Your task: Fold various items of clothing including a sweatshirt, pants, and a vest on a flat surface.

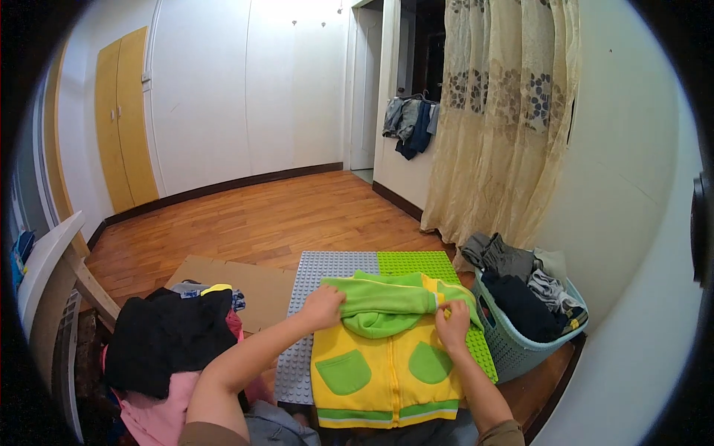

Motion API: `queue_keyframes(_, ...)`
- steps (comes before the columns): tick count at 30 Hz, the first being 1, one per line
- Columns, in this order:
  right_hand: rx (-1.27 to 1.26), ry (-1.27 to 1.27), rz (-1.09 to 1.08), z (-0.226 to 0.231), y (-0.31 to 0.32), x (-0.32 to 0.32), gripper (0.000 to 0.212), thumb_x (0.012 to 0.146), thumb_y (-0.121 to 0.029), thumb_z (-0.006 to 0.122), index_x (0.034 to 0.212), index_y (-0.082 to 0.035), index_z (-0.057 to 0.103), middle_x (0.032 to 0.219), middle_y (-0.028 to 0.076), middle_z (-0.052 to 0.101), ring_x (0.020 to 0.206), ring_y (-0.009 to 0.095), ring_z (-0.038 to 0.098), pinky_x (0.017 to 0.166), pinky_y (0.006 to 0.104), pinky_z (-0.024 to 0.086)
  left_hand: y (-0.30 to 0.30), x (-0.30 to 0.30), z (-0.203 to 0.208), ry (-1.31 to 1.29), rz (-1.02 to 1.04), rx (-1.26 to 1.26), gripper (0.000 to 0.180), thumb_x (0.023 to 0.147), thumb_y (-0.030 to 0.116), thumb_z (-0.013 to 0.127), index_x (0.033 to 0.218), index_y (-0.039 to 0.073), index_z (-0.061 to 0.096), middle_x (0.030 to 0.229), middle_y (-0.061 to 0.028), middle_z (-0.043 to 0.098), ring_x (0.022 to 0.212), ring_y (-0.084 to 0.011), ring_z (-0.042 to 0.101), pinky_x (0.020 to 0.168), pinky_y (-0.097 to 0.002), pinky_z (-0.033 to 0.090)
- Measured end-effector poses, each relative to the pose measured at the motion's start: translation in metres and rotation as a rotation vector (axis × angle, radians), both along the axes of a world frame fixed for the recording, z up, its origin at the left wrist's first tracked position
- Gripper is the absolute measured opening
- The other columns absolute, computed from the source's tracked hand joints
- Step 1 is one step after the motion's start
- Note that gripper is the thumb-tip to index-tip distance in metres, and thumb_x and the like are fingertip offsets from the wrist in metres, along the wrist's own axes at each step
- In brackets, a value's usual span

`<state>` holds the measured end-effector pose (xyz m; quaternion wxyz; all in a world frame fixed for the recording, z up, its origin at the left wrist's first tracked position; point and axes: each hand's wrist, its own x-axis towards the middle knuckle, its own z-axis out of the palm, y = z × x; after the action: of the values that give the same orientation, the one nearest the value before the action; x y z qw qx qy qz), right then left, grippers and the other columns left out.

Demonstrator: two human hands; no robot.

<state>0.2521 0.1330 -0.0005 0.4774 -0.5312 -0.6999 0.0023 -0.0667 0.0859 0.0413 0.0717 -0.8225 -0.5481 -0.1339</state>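
Two studded mats, one grey (327, 267) and one green (416, 262), lie side by side on the wooden floor (253, 215) and form the work surface; bare boards run well beyond their far edge to the wall and doorway. Left edge crowded by a heap of clothes (167, 334) with a flat cardboard sheet (256, 286) behind it. Right edge hemmed by a pale blue laundry basket (520, 346), full, touching the green mat. On the mats: a small yellow jacket (379, 372), green patch pockets, green hood and sleeves, striped hem nearest the person, sleeves folded across the chest. Left hand (323, 306) pinches the green sleeve at the left shoulder, fingers closed on cloth. Right hand (454, 320) grips the sleeve fabric at the right shoulder, likewise closed on it.
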Motion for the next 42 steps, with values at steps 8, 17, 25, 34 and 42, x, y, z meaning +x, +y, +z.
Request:
queue_keyframes(8,-0.231,-0.558,0.123,-0.004,0.008,-0.043,0.052,0.079,-0.028,0.059,0.120,0.001,0.046,0.129,0.020,0.041,0.121,0.035,0.037,0.100,0.0419,0.030,0.005,0.088,-0.037,-0.050,-0.068,-0.017,0.058,0.081,0.033,0.055,0.129,0.006,0.040,0.129,-0.0234,0.041,0.121,-0.0377,0.037,0.096,-0.0492,0.032)
queue_keyframes(17,-0.409,-0.079,-0.276,-0.002,-0.011,0.056,0.057,0.083,-0.034,0.054,0.124,0.003,0.041,0.123,0.024,0.045,0.114,0.038,0.043,0.094,0.0459,0.035,-0.007,0.082,-0.050,-0.080,-0.071,0.106,0.057,0.081,0.033,0.053,0.133,0.017,0.037,0.127,-0.0284,0.038,0.115,-0.0426,0.040,0.095,-0.0524,0.030)
queue_keyframes(25,-0.881,0.607,-0.137,-0.042,0.016,0.132,0.051,0.090,-0.042,0.043,0.124,-0.003,0.046,0.121,0.018,0.051,0.105,0.031,0.053,0.088,0.0418,0.041,-0.006,0.091,-0.049,-0.081,-0.082,0.157,0.053,0.081,0.030,0.052,0.132,0.020,0.040,0.126,-0.0279,0.039,0.113,-0.0408,0.039,0.095,-0.0518,0.029)
queue_keyframes(34,-0.591,0.587,0.168,-0.019,0.028,0.095,0.051,0.090,-0.025,0.047,0.133,-0.003,0.034,0.132,0.018,0.039,0.120,0.031,0.037,0.098,0.0383,0.030,-0.009,0.093,-0.053,-0.060,-0.063,0.160,0.052,0.082,0.031,0.051,0.132,0.020,0.040,0.124,-0.0275,0.040,0.112,-0.0406,0.041,0.094,-0.0524,0.029)
queue_keyframes(42,0.203,-0.508,0.019,0.055,-0.018,-0.054,0.055,0.082,-0.026,0.055,0.127,0.000,0.041,0.134,0.026,0.032,0.125,0.039,0.029,0.103,0.0489,0.021,-0.008,0.087,-0.057,-0.070,-0.033,0.133,0.051,0.082,0.035,0.050,0.130,0.019,0.041,0.126,-0.0252,0.039,0.115,-0.0384,0.038,0.097,-0.0521,0.027)
